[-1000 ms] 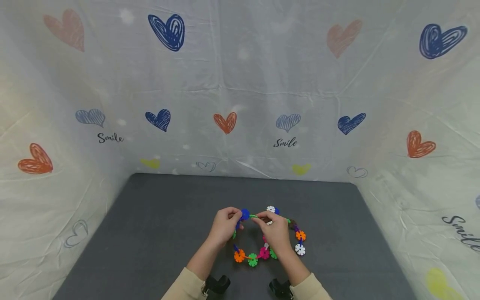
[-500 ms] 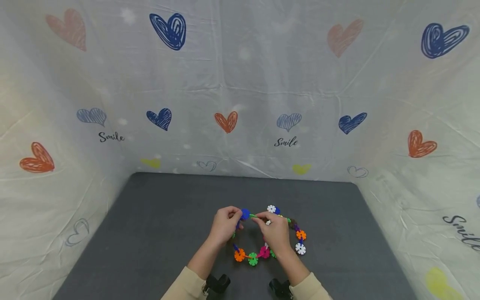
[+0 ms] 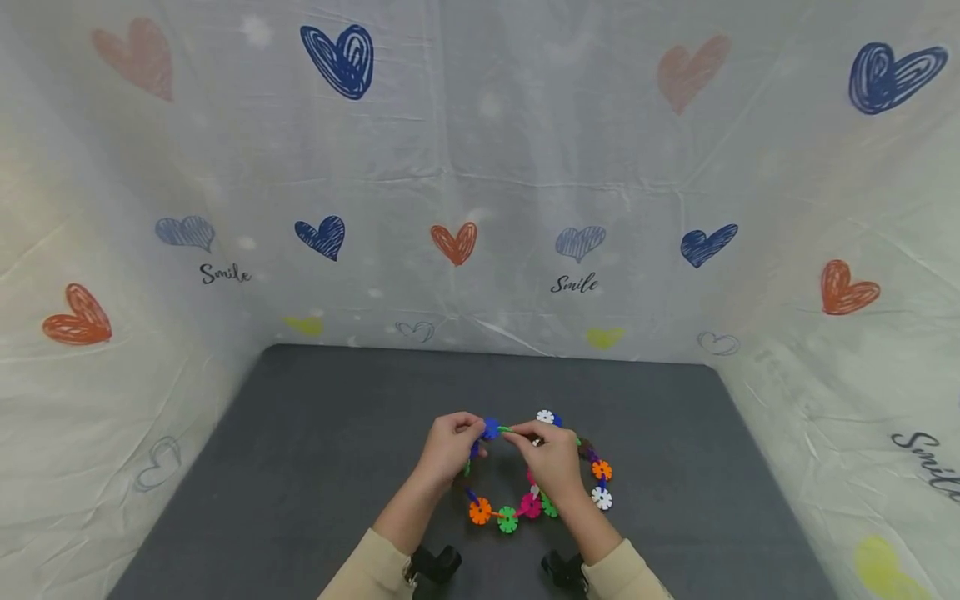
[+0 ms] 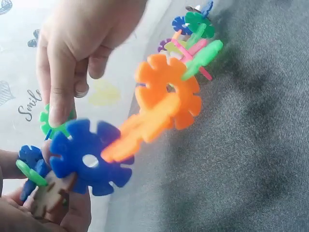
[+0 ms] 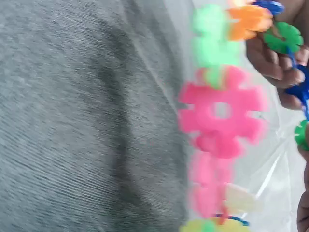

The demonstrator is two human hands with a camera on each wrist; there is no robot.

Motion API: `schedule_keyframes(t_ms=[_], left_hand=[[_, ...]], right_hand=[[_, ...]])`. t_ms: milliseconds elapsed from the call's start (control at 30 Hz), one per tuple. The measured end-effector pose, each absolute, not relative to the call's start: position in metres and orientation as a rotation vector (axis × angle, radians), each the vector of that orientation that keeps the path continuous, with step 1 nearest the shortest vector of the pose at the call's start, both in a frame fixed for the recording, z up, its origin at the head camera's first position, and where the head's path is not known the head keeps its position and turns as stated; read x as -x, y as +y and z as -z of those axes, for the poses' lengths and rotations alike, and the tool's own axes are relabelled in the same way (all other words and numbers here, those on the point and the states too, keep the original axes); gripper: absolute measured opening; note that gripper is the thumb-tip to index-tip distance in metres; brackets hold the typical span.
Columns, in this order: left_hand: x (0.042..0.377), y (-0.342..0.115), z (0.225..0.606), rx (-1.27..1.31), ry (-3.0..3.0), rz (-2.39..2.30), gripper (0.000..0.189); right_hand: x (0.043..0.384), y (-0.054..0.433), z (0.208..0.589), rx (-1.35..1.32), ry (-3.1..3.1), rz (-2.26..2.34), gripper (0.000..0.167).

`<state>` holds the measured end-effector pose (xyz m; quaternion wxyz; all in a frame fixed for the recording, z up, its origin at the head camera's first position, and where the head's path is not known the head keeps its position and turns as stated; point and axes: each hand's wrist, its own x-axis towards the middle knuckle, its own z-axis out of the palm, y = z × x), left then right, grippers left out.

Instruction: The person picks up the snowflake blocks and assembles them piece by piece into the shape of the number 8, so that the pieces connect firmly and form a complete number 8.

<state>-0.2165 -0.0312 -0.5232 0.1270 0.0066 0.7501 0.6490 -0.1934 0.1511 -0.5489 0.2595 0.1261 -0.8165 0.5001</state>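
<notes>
My left hand (image 3: 450,450) pinches a blue notched snowflake disc (image 3: 491,429) at the far left of a chain of linked discs. My right hand (image 3: 551,462) pinches a green snowflake disc (image 5: 302,134) between thumb and fingertips, its edge meeting the blue one. From the left hand, the chain runs down past another blue disc (image 4: 89,162) to an orange disc (image 3: 480,511). It continues through a green disc (image 3: 507,520) and a pink disc (image 3: 530,505), then passes partly behind my right hand. Fingers hide some of the joint.
Right of my right hand the chain goes on with an orange disc (image 3: 602,471) and white discs (image 3: 602,498), (image 3: 545,416). Everything is over a dark grey table (image 3: 337,467). A pale heart-printed cloth (image 3: 495,167) walls the back and sides.
Both hands keep nearly the same place and grip on the blue and green discs. The head view shifts very slightly.
</notes>
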Motion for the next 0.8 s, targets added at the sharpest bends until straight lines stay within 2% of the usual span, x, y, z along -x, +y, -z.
schedule_keyframes(t_ms=[200, 300, 433, 600, 700, 800], left_hand=[[0.217, -0.030, 0.520, -0.048, 2.138, -1.898, 0.021], [0.216, -0.029, 0.519, -0.065, 2.146, -1.888, 0.020], [0.216, -0.029, 0.519, -0.069, 2.163, -1.851, 0.020], [0.217, -0.029, 0.520, -0.069, 2.175, -1.797, 0.020], [0.217, -0.028, 0.522, -0.081, 2.146, -1.809, 0.021], [0.217, -0.029, 0.523, -0.084, 2.089, -1.840, 0.022]], right_hand=[[0.185, 0.147, 0.535, -0.258, -2.169, -1.496, 0.008], [0.190, 0.151, 0.545, -0.282, -2.176, -1.498, 0.010], [0.194, 0.159, 0.552, -0.368, -2.193, -1.527, 0.011], [0.197, 0.174, 0.547, -0.529, -2.368, -1.439, 0.005], [0.202, 0.191, 0.541, -0.536, -2.547, -1.431, 0.018], [0.207, 0.212, 0.534, -0.350, -2.661, -1.449, 0.027]])
